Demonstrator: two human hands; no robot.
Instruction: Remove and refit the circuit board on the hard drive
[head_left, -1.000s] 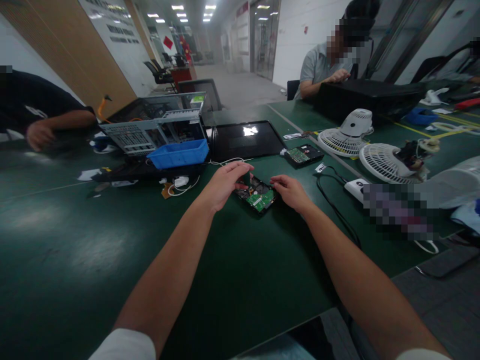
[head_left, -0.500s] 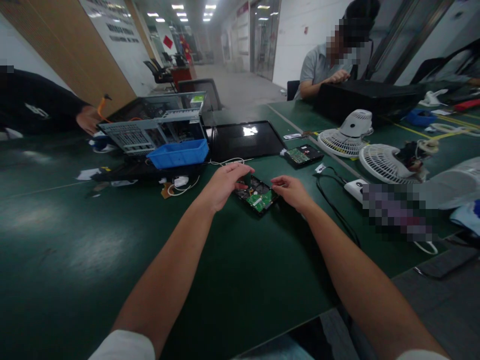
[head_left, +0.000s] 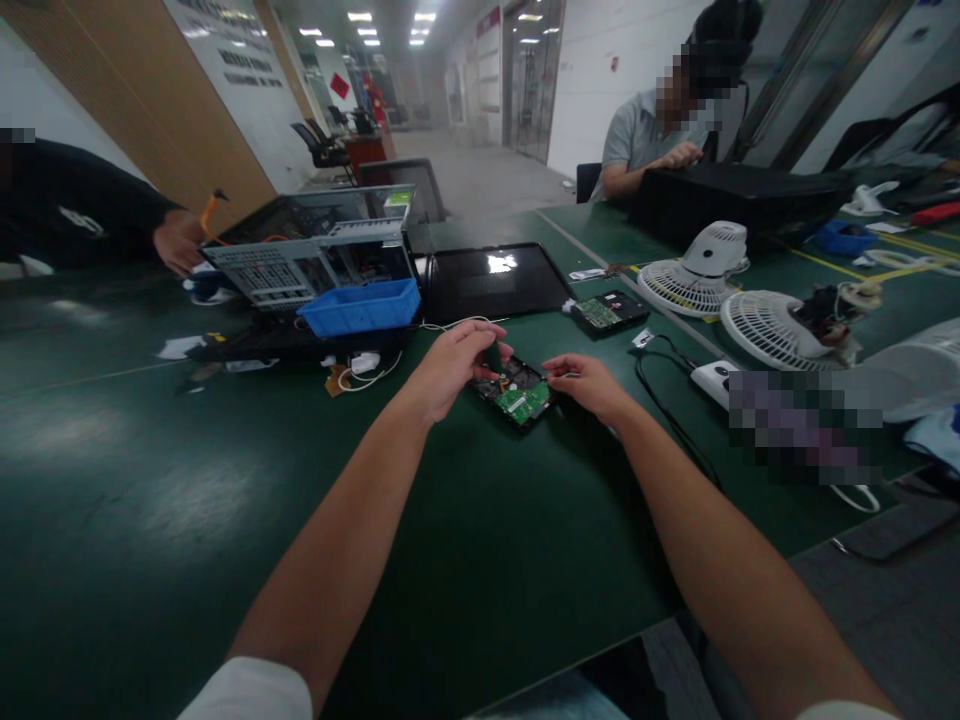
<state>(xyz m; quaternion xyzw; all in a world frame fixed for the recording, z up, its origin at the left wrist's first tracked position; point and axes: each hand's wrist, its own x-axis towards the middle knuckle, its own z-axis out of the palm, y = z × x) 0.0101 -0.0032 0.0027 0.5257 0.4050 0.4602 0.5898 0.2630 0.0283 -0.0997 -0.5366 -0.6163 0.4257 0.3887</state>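
A hard drive (head_left: 526, 400) with a green circuit board facing up lies at a slant on the green table. At its upper left is my left hand (head_left: 454, 368), its thumb low by the drive's edge. Above the thumb the index finger arches, and a dark green gap shows between the two. Whether that thumb touches the drive I cannot make out. My right hand (head_left: 589, 386) is closed at the drive's right corner, thumb and fingertips against its edge. The palm sides of both hands are hidden.
Beyond lie a second hard drive (head_left: 610, 311) and a dark flat screen (head_left: 491, 282). Left of these stand a blue bin (head_left: 361, 309) and an open computer case (head_left: 274, 270). Fan parts (head_left: 772, 325) and a power strip (head_left: 712, 380) are on the right. Two people work nearby.
The thumb and index finger of my left hand have parted a little, so a dark green gap now shows between them. My right hand and the hard drive stay nearly still.
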